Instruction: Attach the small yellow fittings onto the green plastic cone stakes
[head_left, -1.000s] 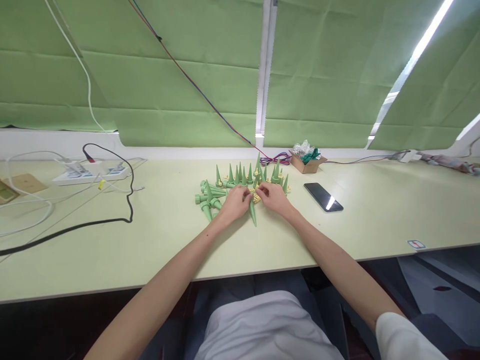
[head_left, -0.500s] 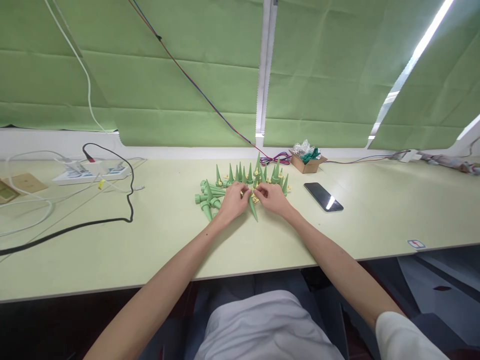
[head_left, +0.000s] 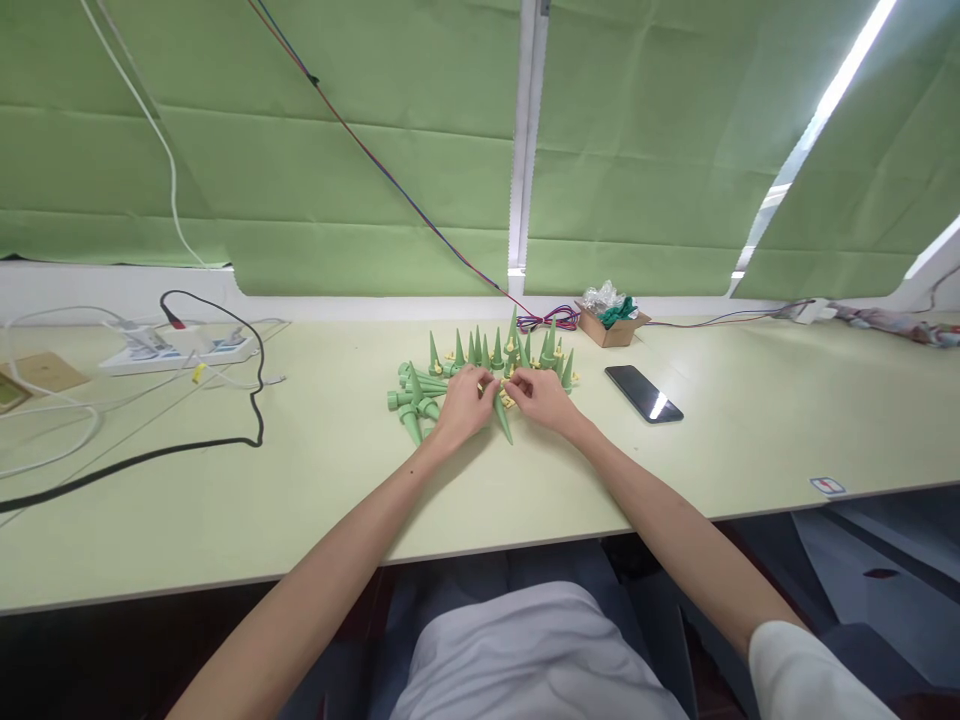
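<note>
My left hand (head_left: 466,402) is closed around the wide end of a green plastic watering spike (head_left: 503,420), whose tip slants down toward me. Close beside it, my right hand (head_left: 541,395) is pinched at that same end, fingertips almost meeting the left ones. Whatever lies in the right pinch is too small to make out. Small yellow plastic parts (head_left: 508,401) show just below the fingertips. Behind both hands, several green spikes (head_left: 460,348) stand point up, some with yellow pieces at their bases. More spikes (head_left: 411,424) lie in a pile left of my left hand.
A black phone (head_left: 643,393) lies to the right on the table (head_left: 315,500). Farther back are a small cardboard box (head_left: 607,331) with plastic and green material, and a coiled red-blue wire (head_left: 551,319). At left, a power strip (head_left: 180,350) and a black cable (head_left: 150,456) spread out.
The whole view has shifted slightly to the left. Both hands stay together at the spike's wide end, with hardly any visible finger movement.
</note>
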